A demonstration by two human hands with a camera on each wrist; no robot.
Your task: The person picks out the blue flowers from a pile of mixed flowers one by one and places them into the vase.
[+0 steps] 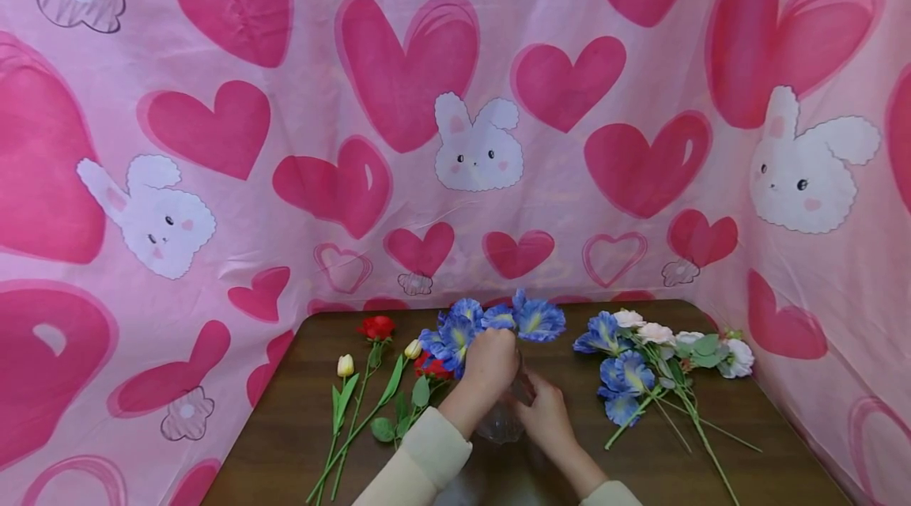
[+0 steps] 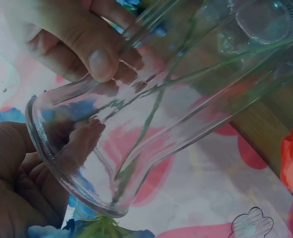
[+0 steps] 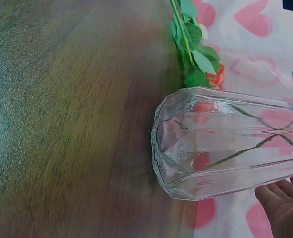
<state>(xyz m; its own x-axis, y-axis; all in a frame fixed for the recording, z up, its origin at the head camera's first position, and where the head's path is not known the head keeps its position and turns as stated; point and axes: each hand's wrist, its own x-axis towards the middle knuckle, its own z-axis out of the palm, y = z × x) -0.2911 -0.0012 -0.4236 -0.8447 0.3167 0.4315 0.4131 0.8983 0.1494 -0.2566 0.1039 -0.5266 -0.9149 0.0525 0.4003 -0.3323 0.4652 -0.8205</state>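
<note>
Vase (image 3: pixel 220 148) noted at lower centre of the head view, its neck clasped by the right hand (image 1: pixel 548 415); the left hand (image 1: pixel 491 364) is curled by the rim, close under blue flowers (image 1: pixel 455 332), and whether a stem is pinched there cannot be told. Two stems (image 2: pixel 157 101) are seen crossed inside. Neck best kept steady, base level on the table (image 1: pixel 277 419), stems eased without force, petals left uncrushed.
</note>
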